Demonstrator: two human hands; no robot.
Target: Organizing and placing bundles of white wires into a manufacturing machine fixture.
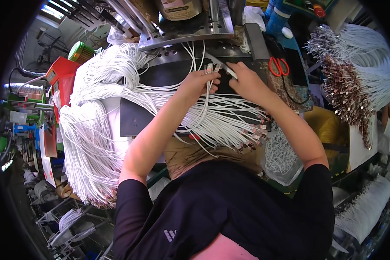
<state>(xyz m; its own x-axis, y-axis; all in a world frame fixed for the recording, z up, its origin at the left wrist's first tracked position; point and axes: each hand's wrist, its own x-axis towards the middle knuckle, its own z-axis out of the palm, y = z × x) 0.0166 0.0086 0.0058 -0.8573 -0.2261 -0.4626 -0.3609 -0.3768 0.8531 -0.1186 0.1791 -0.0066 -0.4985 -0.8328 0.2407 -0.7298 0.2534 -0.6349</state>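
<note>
My left hand [198,84] is closed around a few white cables, pinching them just below their metal-tipped connectors [210,68]. Between the fingers of my right hand [249,85] sits a thin, flat silvery tool [221,66]; its exact kind does not show. The tool's far end lies close to the connectors, and I cannot tell whether it touches them. Under both forearms a spread of white cables [212,119] crosses the dark work surface, with several metal connector ends [255,133] fanned out toward the right.
A large heap of white cables [89,147] hangs at the left. Ahead stands a metal machine plate [190,32] on posts. Red-handled scissors [278,66] lie beyond my right hand. A bag of small white pieces [283,149] sits near my right forearm; more bundled cables [355,69] hang far right.
</note>
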